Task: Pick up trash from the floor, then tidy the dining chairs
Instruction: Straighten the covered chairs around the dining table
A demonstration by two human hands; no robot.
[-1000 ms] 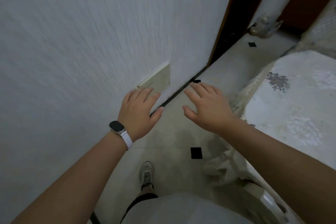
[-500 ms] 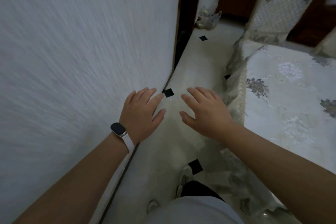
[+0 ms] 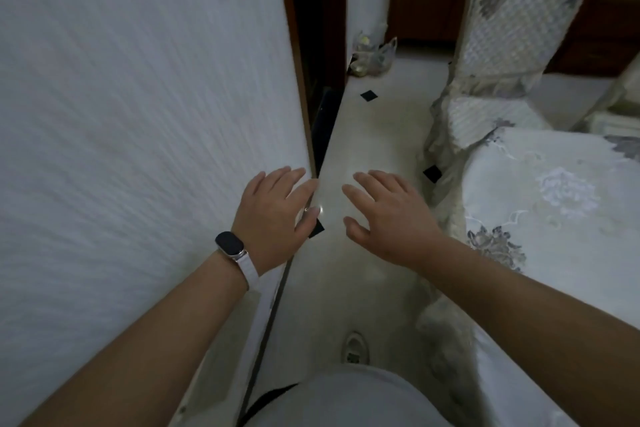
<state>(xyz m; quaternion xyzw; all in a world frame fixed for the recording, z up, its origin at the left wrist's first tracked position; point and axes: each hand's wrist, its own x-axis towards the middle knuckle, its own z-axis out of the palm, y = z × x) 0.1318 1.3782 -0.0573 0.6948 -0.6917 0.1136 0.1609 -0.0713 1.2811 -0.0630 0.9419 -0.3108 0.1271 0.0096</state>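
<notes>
My left hand [image 3: 277, 215], with a watch on its wrist, and my right hand [image 3: 388, 218] are held out side by side over the pale floor, fingers spread, holding nothing. A dining chair [image 3: 502, 55] in a quilted floral cover stands ahead on the right, at the far end of the cloth-covered dining table [image 3: 554, 204]. Clear plastic bags [image 3: 372, 55] with small items lie on the floor far ahead, by the white pillar.
A white textured wall [image 3: 138, 114] runs close along my left, ending at a dark doorway [image 3: 318, 45]. The tiled floor [image 3: 381, 121] with small black diamond inlays forms a narrow aisle between wall and table. My shoe [image 3: 353, 347] shows below.
My view has swung forward and up along the aisle; the chair, doorway and plastic bags have come closer and fuller into sight. Both hands stay spread and empty.
</notes>
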